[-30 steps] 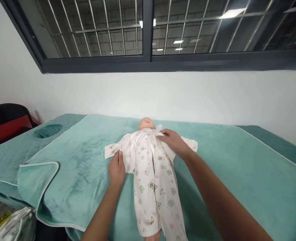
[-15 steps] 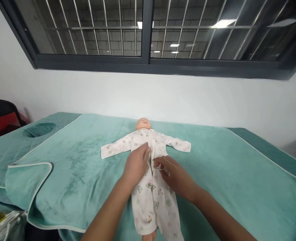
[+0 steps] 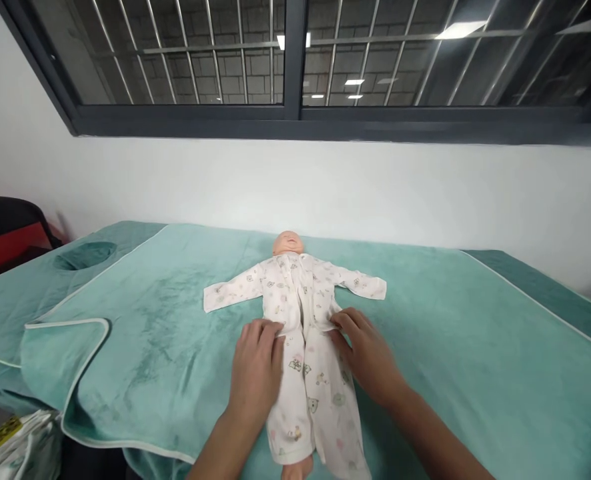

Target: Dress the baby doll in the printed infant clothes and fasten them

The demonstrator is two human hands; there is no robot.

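Note:
A baby doll (image 3: 288,244) lies face up, its head toward the wall. It wears a white printed baby top (image 3: 278,287) with both sleeves spread out, and matching baby trousers (image 3: 291,407). One bare foot (image 3: 297,469) shows below a trouser leg. My left hand (image 3: 257,363) is at the left side of the waist, thumb and fingers closed on the top's lower edge. On the right side, my right hand (image 3: 368,350) pinches the same hem. The top's front has a vertical gap down its middle.
A teal plush cover (image 3: 160,333) with pale piping spreads under the doll, its corner folded at left. A face hole (image 3: 86,255) is at the far left. Behind stand a white wall (image 3: 325,193) and a barred window (image 3: 291,120). A plastic package (image 3: 20,440) sits lower left.
My left hand has moved from the chest down and left to the waist edge. My right hand has shifted right, away from the centre. The top's hem now lies spread wider.

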